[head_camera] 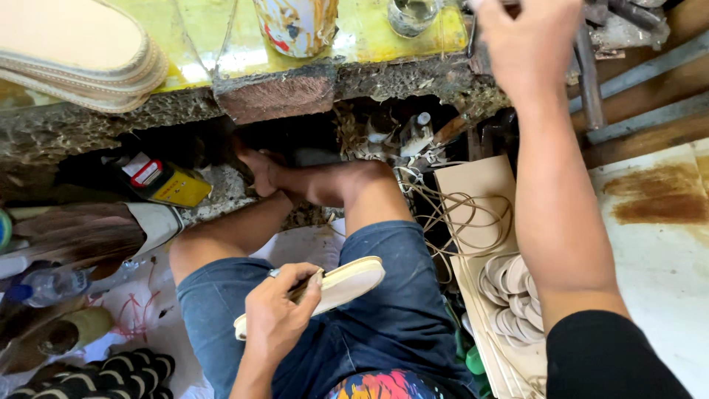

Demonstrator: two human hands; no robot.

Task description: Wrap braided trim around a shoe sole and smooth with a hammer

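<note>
Over denim lap, left hand (277, 314) grasping flat cream sole (347, 282), right hand (528, 41) raised, grip unclear.

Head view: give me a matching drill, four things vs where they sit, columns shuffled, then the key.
Things:
1. shoe sole
2. paint-smeared can
3. stack of insoles
4. yellow tin

Places:
A. bench top, far left
B. under the bench, in the shadow
C. held in the left hand, over the lap
D. bench top, middle

Pairs: 1-C, 2-D, 3-A, 4-B. The right hand reaches up to the bench.
</note>
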